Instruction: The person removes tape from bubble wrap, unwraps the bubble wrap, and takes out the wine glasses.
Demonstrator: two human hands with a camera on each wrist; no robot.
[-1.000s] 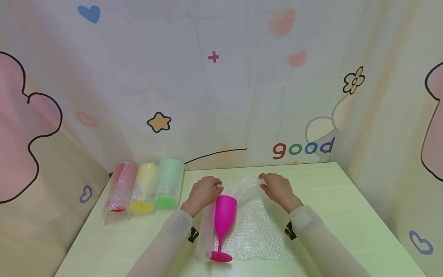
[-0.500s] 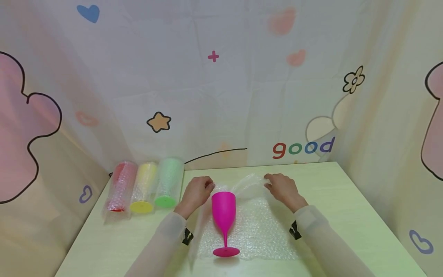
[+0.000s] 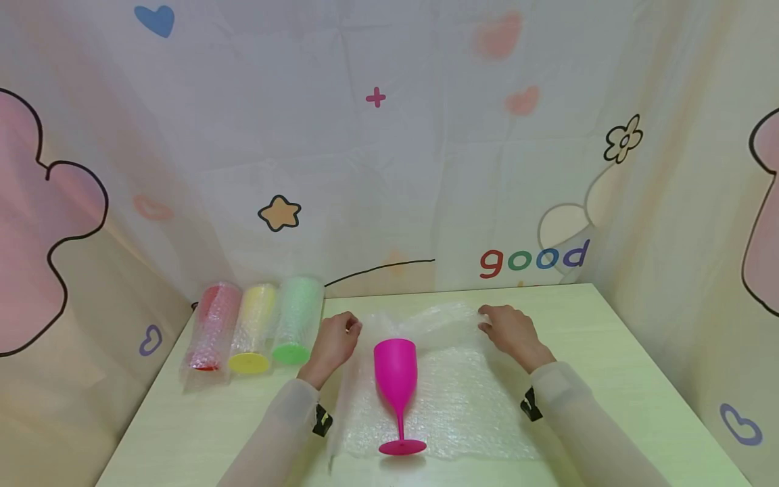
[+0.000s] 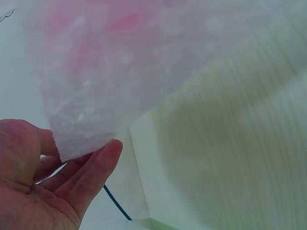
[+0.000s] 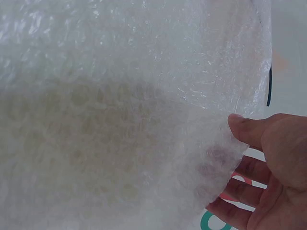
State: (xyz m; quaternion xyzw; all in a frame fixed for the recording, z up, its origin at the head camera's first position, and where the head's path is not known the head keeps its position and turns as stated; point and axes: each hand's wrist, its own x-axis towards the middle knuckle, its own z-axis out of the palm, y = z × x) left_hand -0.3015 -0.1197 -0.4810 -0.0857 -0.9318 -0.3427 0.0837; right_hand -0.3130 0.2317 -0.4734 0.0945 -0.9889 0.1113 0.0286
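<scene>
A magenta plastic goblet (image 3: 395, 368) lies on its side over a sheet of clear bubble wrap (image 3: 468, 406), its base toward me. My left hand (image 3: 333, 341) pinches the sheet's far left corner; in the left wrist view that corner of bubble wrap (image 4: 91, 115) runs between thumb and fingers, with blurred pink showing through. My right hand (image 3: 511, 333) holds the far right corner, the thumb on one face and the fingers behind it, as the bubble wrap (image 5: 201, 129) in the right wrist view shows. Between the hands the far edge is lifted off the table.
At the back left lie three goblets rolled in bubble wrap: a red one (image 3: 214, 328), a yellow one (image 3: 255, 328) and a green one (image 3: 298, 321). The pale wooden table (image 3: 608, 406) meets a printed curtain (image 3: 389, 169) behind.
My hands have moved apart, spreading the bubble wrap wider. The goblet has shifted slightly right and the wrap's left side no longer folds against it.
</scene>
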